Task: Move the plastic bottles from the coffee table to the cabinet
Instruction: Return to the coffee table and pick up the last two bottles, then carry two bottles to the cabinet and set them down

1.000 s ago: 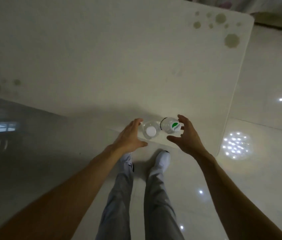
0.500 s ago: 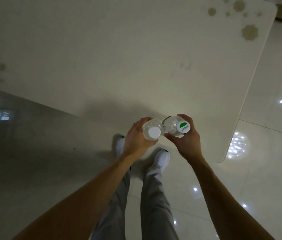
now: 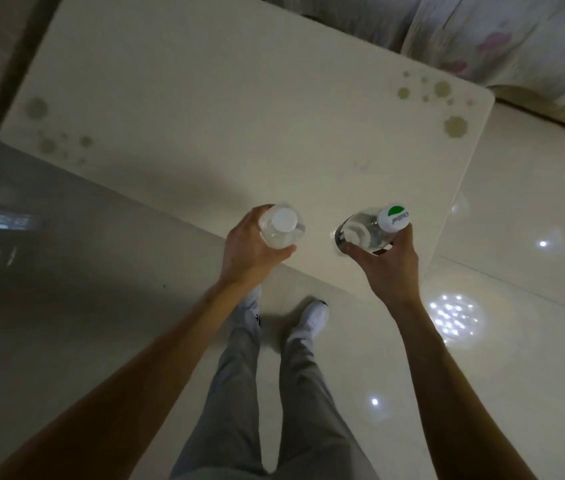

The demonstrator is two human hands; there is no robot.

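The only text is on the cap (image 3: 394,218) of the right bottle (image 3: 364,233). The cap is white with a green patch, and one printed word runs beside the patch. It seems to start with "C", but the letters are too small to read surely. The left bottle's cap (image 3: 284,219) is plain white.

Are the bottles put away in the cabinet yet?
Not yet. Both are picked up: the left hand holds the plain-capped bottle, the right hand holds the green-capped bottle. No other bottles show on the coffee table. Carrying them to the cabinet, not in view, is left.
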